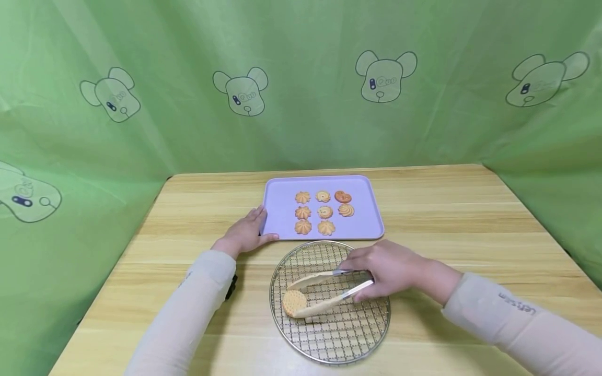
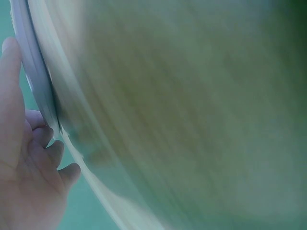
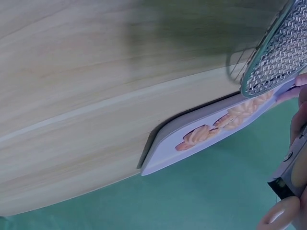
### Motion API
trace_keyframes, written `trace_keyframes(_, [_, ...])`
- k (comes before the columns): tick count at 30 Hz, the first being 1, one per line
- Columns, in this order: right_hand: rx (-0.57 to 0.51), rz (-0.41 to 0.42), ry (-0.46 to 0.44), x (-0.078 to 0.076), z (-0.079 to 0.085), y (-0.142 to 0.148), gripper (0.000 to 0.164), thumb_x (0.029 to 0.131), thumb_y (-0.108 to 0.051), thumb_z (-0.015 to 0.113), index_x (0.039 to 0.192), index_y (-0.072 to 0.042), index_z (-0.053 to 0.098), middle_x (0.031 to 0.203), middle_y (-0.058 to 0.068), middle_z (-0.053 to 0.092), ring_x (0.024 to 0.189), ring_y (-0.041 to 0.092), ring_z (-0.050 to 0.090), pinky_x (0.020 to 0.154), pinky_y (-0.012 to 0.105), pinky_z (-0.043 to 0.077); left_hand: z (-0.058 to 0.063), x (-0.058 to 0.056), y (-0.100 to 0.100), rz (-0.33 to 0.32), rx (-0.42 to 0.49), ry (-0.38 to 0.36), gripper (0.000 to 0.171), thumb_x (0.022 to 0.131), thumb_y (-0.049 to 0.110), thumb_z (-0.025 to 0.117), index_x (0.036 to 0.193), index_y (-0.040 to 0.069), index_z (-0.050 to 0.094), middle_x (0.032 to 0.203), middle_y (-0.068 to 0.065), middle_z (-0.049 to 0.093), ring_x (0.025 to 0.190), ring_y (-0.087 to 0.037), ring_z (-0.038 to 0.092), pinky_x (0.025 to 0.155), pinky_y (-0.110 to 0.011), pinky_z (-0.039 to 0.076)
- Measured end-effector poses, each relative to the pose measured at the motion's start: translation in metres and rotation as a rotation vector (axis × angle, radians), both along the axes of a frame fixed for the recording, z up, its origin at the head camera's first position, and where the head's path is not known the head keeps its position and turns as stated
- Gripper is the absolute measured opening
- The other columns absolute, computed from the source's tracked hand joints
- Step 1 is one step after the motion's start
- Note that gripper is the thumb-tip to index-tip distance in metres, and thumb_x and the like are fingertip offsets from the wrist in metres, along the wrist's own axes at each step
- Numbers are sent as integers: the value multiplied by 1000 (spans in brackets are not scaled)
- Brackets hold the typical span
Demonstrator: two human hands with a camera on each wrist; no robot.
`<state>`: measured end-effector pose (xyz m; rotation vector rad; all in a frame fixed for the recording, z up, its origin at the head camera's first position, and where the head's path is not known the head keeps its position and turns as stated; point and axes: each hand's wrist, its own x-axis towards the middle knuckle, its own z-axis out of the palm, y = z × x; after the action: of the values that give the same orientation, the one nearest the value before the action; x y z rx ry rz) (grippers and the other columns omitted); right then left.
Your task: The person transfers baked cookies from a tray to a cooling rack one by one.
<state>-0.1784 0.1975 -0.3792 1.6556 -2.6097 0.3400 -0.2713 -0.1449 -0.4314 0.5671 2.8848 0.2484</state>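
My right hand [image 1: 383,266] grips a pair of tongs [image 1: 324,305] with wooden arms and metal at the handle end, over a round wire rack [image 1: 348,347]. The tongs' tips stand at opposite sides of a round dimpled biscuit [image 1: 294,303] at the rack's left; the lower tip overlaps its edge. My left hand [image 1: 246,232] is spread at the near left corner of a lilac tray [image 1: 277,209], fingers along the left side and thumb at the front edge. In the left wrist view its fingers rest against the tray's rim [image 2: 36,62].
Several cookies sit in rows on the tray, among them a flower-shaped cookie [image 1: 303,227], a swirled cookie [image 1: 346,210] and a brown pretzel-shaped cookie [image 1: 343,196]. The wooden table [image 1: 451,224] is bounded by a green curtain [image 1: 310,136] behind and at both sides.
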Motion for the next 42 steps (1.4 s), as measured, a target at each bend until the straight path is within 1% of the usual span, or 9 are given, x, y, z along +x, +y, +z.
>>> trace_keyframes(3, [1,10,-6,1,0,-2,62,75,-55,73,119,-11,67,106,-5,65,86,8,64,78,29,55,1,1,0,1,4,-2,92,91,63,44,150,-1,14,157,-13,6,143,-30,10,116,-39,12])
trace_keyframes(7, [0,31,8,1,-1,-3,63,75,-56,73,118,-10,67,107,-3,66,88,11,65,78,29,56,0,1,1,2,1,-3,93,91,63,44,150,-2,13,157,-13,6,143,-29,9,116,-39,11])
trace_keyframes(15, [16,62,42,2,-2,-5,64,76,-58,71,118,-10,67,106,-2,66,84,11,65,73,27,56,-2,0,1,2,2,-3,93,90,64,43,150,-1,14,157,-13,6,143,-30,10,116,-40,12])
trace_keyframes(20, [20,72,43,2,-3,-6,63,77,-57,71,119,-10,67,106,-1,66,85,12,65,72,27,56,-1,0,1,-1,11,1,93,91,64,43,150,-2,14,157,-14,7,143,-31,11,116,-40,13])
trace_keyframes(26, [39,59,48,3,-2,-7,66,76,-60,70,120,-11,66,108,-1,66,87,13,65,73,28,56,-1,1,1,-3,6,0,93,91,63,43,150,-2,13,157,-15,7,143,-31,10,116,-40,12])
trace_keyframes(31, [52,45,43,3,-2,-6,67,77,-60,69,121,-10,65,106,-2,65,82,10,64,70,25,55,-1,0,0,-5,10,-3,92,91,63,43,150,-2,13,157,-15,7,143,-31,10,116,-40,12])
trace_keyframes(36, [40,34,41,3,0,-6,71,76,-62,69,122,-9,64,106,-2,64,80,9,63,69,24,55,0,1,0,-6,9,-4,92,92,62,43,150,-2,13,157,-15,7,143,-31,10,116,-39,12])
trace_keyframes(40, [28,14,33,3,2,-5,74,76,-62,68,125,-7,62,108,-2,63,83,9,62,71,26,55,2,1,1,-6,9,-7,91,92,62,44,150,-2,13,157,-15,7,143,-31,10,116,-40,12])
trace_keyframes(42, [18,1,45,2,2,-4,76,75,-63,68,126,-6,61,108,-1,62,84,9,62,72,27,55,2,1,1,-7,8,-7,91,92,62,44,150,-2,13,157,-15,7,143,-31,10,116,-39,12])
